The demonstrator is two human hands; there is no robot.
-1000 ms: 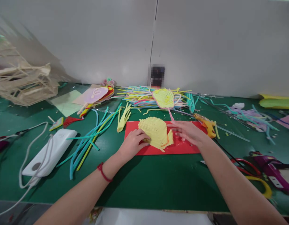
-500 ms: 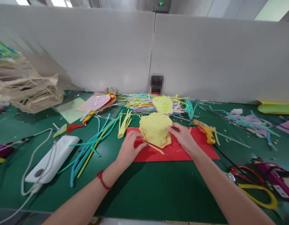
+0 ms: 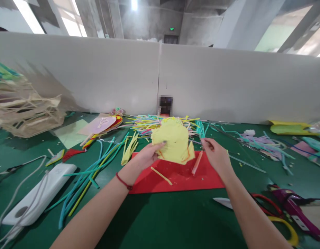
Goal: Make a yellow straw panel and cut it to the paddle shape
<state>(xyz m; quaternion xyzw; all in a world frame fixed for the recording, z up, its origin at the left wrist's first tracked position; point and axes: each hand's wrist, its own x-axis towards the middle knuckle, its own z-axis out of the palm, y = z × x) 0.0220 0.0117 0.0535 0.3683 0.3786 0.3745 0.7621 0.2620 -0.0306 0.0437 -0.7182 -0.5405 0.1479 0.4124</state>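
My left hand [image 3: 148, 154] is closed on the lower left edge of a yellow craft piece [image 3: 172, 140], its thumb lying on the face. Orange lines run along the piece's lower edges, and a flap stands out at its right corner. It is held above a red sheet [image 3: 175, 183]. My right hand [image 3: 214, 152] is apart from the piece, to its right, with fingers curled together near the sheet's back right corner. What those fingers hold, if anything, is hidden. On the sheet lie a thin yellow strip [image 3: 162, 176] and a pale orange strip [image 3: 197, 162].
Scissors [image 3: 283, 224] and a purple glue gun [image 3: 296, 211] lie at right. Left are loose blue and green strips [image 3: 91, 180] and a white power bank [image 3: 40, 195] with a cable. Behind lies a heap of coloured strips [image 3: 141, 124], before a grey partition [image 3: 97, 76].
The yellow piece has been lifted and tilted up in my left hand. My right hand has let go of it and moved right, over where the yellow glue gun lay. The view has tipped upward.
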